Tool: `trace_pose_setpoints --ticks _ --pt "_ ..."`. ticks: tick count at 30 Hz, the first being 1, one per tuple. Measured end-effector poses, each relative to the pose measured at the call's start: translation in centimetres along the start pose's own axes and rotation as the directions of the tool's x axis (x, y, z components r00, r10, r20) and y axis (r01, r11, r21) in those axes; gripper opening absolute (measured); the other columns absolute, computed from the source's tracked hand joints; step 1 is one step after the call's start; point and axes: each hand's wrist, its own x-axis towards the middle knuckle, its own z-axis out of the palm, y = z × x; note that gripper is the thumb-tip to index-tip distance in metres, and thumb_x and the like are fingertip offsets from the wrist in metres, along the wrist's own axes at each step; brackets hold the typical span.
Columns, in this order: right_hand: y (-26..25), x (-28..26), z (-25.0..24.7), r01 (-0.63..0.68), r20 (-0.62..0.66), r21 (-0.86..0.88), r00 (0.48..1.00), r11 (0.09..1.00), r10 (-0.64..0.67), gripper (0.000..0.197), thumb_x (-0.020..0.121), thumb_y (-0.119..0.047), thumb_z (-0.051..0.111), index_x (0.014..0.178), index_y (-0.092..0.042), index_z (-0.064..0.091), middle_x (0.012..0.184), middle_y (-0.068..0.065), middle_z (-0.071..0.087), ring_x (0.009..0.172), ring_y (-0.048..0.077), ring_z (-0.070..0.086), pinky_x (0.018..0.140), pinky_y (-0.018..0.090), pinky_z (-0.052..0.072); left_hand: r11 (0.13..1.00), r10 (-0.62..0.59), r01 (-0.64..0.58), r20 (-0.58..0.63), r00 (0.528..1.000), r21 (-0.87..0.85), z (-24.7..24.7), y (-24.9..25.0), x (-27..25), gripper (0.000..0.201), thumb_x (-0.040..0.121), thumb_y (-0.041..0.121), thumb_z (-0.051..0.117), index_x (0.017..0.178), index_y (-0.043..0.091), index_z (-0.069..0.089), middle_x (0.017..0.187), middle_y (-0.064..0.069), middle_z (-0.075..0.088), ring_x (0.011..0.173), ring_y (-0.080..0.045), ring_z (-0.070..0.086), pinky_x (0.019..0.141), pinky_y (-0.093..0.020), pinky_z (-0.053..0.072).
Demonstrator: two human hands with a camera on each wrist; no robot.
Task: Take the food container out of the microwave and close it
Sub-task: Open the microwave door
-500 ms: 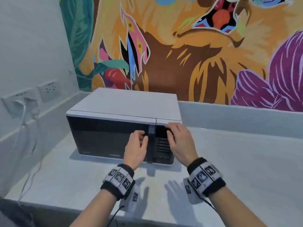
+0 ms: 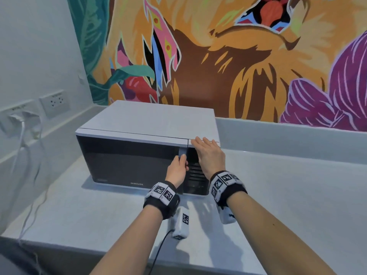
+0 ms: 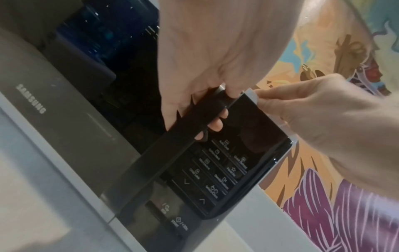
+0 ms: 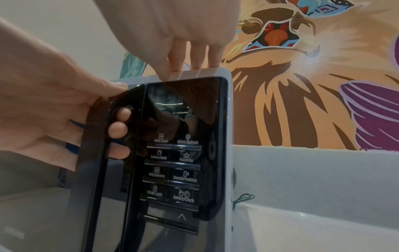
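Observation:
A white microwave point(image 2: 149, 120) with a dark glass door point(image 2: 129, 161) stands on the pale counter point(image 2: 288, 195). The door looks closed, and the food container is not in sight. My left hand point(image 2: 183, 161) grips the vertical dark door handle point(image 2: 181, 152). In the left wrist view the fingers point(image 3: 215, 126) curl behind the handle point(image 3: 172, 145). My right hand point(image 2: 206, 143) rests with straight fingers on the top front edge above the control panel point(image 4: 179, 170). The right wrist view shows those fingertips point(image 4: 194, 63) on the white top rim.
Wall sockets point(image 2: 54, 103) with white plugs and hanging cables point(image 2: 23, 135) are on the left wall. A painted mural wall rises behind the microwave. The counter's front edge point(image 2: 119, 253) is close to me. Bare counter stretches to the microwave's right.
My left hand has shifted right and closed round the door handle. My right hand has slid up from the control panel's front onto the microwave's top edge.

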Motion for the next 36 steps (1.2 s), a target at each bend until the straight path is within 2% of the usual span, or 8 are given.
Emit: trace_pose_setpoints --ticks 12,16,19,23,26,30,33,36 --pt "0.2 0.1 -0.3 0.012 0.047 0.091 0.999 0.996 -0.016 0.032 0.096 -0.021 0.048 0.127 -0.017 0.055 0.137 0.005 0.057 0.128 0.029 0.05 0.112 0.045 0.034 1.0 0.025 -0.025 0.039 0.999 0.019 -1.7 -1.1 -3.2 0.034 0.097 0.037 0.03 0.076 0.016 0.046 0.075 -0.001 0.057 0.075 -0.017 0.053 0.068 -0.024 0.038" --pt "0.2 0.1 -1.1 0.005 0.094 0.096 0.996 0.995 -0.014 0.035 0.099 -0.024 0.041 0.132 -0.019 0.049 0.143 0.003 0.05 0.134 0.027 0.042 0.115 0.043 0.029 0.999 -0.002 -0.001 0.076 0.997 0.036 -2.1 -0.4 -3.6 0.036 0.096 0.04 0.031 0.074 0.018 0.049 0.074 0.002 0.06 0.084 -0.022 0.059 0.093 -0.04 0.044" --pt "0.0 -0.2 -1.4 0.014 0.14 0.094 0.99 0.995 -0.028 0.038 0.099 -0.024 0.039 0.136 -0.017 0.044 0.148 0.004 0.044 0.137 0.027 0.036 0.117 0.044 0.024 0.98 -0.03 0.014 0.08 0.996 0.201 -2.8 0.0 -4.6 0.044 0.097 0.043 0.028 0.095 0.009 0.056 0.1 -0.01 0.067 0.105 -0.033 0.06 0.097 -0.044 0.042" --pt "0.2 -0.4 -1.7 0.02 0.21 0.109 0.977 0.994 -0.042 0.043 0.099 -0.024 0.039 0.141 -0.016 0.034 0.153 0.005 0.034 0.142 0.028 0.026 0.119 0.045 0.016 0.694 0.285 -0.051 -0.21 0.935 0.718 -2.8 3.0 -6.3 0.037 0.096 0.037 0.038 0.109 0.007 0.052 0.109 -0.014 0.061 0.1 -0.034 0.059 0.083 -0.044 0.047" --pt "0.1 -0.7 -1.8 0.017 0.24 0.116 0.97 0.993 -0.045 0.046 0.098 -0.02 0.04 0.142 -0.015 0.031 0.155 0.007 0.03 0.143 0.029 0.023 0.118 0.046 0.014 0.51 0.559 -0.224 -0.122 0.82 0.83 -2.3 4.6 -5.6 0.037 0.092 0.03 0.035 0.116 0.01 0.054 0.118 -0.012 0.06 0.112 -0.032 0.057 0.095 -0.047 0.047" --pt "-0.4 -1.8 -2.0 -0.003 0.187 0.16 0.982 0.987 -0.027 0.045 0.096 -0.015 0.042 0.14 -0.015 0.035 0.152 0.008 0.035 0.142 0.028 0.026 0.119 0.047 0.015 0.397 0.37 -0.247 0.092 0.924 0.884 -2.4 4.1 -4.4 0.046 0.096 0.032 0.023 0.125 0.008 0.05 0.128 -0.011 0.058 0.129 -0.031 0.044 0.111 -0.047 0.032" --pt "-1.6 -3.6 -1.7 0.033 0.029 0.259 0.999 0.965 -0.042 0.042 0.093 -0.01 0.047 0.135 -0.012 0.046 0.144 0.009 0.047 0.138 0.028 0.034 0.118 0.043 0.02 0.379 0.397 -0.229 0.066 0.915 0.897 -3.2 4.0 -6.2 0.039 0.099 0.029 0.027 0.105 0.008 0.059 0.108 -0.01 0.065 0.111 -0.029 0.054 0.1 -0.041 0.038" --pt "-3.1 -5.5 -0.7 0.039 0.065 0.373 0.996 0.927 -0.068 0.038 0.094 -0.013 0.046 0.132 -0.012 0.049 0.143 0.008 0.048 0.137 0.026 0.034 0.116 0.036 0.026 0.376 0.462 -0.208 0.012 0.887 0.903 -5.0 3.8 -9.6 0.035 0.095 0.021 0.039 0.073 0.012 0.064 0.082 -0.009 0.07 0.095 -0.028 0.062 0.091 -0.034 0.042"
